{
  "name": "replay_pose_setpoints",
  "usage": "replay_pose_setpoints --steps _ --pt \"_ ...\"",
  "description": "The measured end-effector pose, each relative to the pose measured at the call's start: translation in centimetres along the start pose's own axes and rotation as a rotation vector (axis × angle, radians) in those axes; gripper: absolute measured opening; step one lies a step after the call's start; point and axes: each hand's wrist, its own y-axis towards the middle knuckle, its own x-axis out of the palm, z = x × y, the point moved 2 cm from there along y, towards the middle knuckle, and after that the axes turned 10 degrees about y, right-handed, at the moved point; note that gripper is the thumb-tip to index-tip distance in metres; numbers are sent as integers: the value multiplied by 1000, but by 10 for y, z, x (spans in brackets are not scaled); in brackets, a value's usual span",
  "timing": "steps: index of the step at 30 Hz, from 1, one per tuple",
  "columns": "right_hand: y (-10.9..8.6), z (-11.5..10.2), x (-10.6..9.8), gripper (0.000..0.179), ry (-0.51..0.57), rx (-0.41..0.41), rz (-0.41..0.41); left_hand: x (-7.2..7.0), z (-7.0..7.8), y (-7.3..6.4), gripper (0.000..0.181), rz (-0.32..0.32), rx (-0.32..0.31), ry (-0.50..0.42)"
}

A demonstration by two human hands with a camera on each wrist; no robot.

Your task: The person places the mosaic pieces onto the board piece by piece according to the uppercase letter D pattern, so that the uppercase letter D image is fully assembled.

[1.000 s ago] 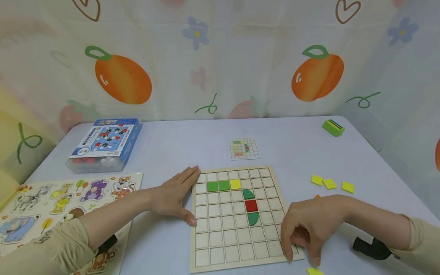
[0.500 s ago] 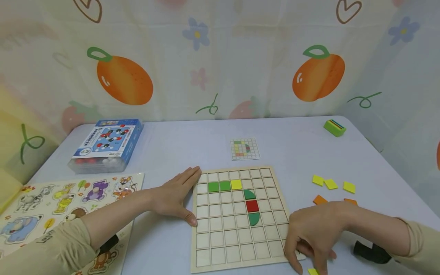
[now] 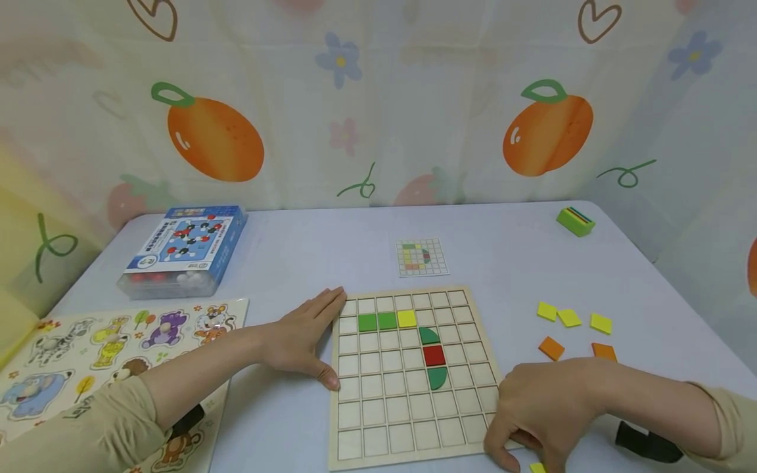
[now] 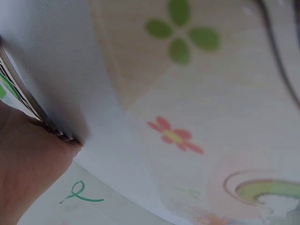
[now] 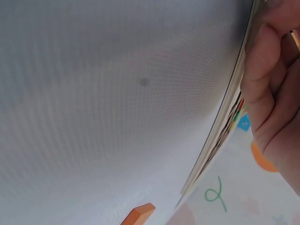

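A light wooden grid board (image 3: pixel 374 464) lies at the middle front of the table. Two green square tiles (image 3: pixel 377 321), a yellow square tile (image 3: pixel 406 318), a red square tile (image 3: pixel 434 355) and two green quarter-round tiles (image 3: pixel 437 378) sit in its cells. Along its left edge my left hand (image 3: pixel 301 345) rests with fingers extended and thumb spread. At its near right corner my right hand (image 3: pixel 541 407) reaches down with bent fingers around a loose yellow tile (image 3: pixel 537 468). The frame edge cuts off the fingertips, so a pinch on that tile cannot be told.
Loose yellow tiles (image 3: pixel 570 318) and orange tiles (image 3: pixel 551 348) lie right of the board. A pattern card (image 3: pixel 422 257) is behind it. A green block stack (image 3: pixel 575 222) stands at the back right. Left are a blue-and-clear box (image 3: pixel 183 253) and an animal puzzle board (image 3: pixel 148 355).
My right hand has moved slightly toward me, down over the loose yellow tile at the near edge, uncovering the orange tiles behind it. My left hand has stayed on the board's edge.
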Motion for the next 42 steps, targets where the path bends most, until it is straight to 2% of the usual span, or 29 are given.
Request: replay_pose_setpoints --steps 7,15,23,31,36,42 --pt "1 -1 -2 27 2 -4 23 1 0 0 134 4 -1 -1" --pt "2 0 -4 17 163 53 51 1 0 0 135 3 0 7" --pt "2 2 -3 18 77 -16 122 1 -1 0 135 4 3 -3" --pt "3 4 -1 27 79 -113 104 0 1 -1 134 -2 -1 -7" --pt "5 3 -1 25 90 -113 96 0 0 -1 134 -2 0 -4" --pt "7 2 -2 23 116 -61 71 2 -1 0 134 -5 1 -3"
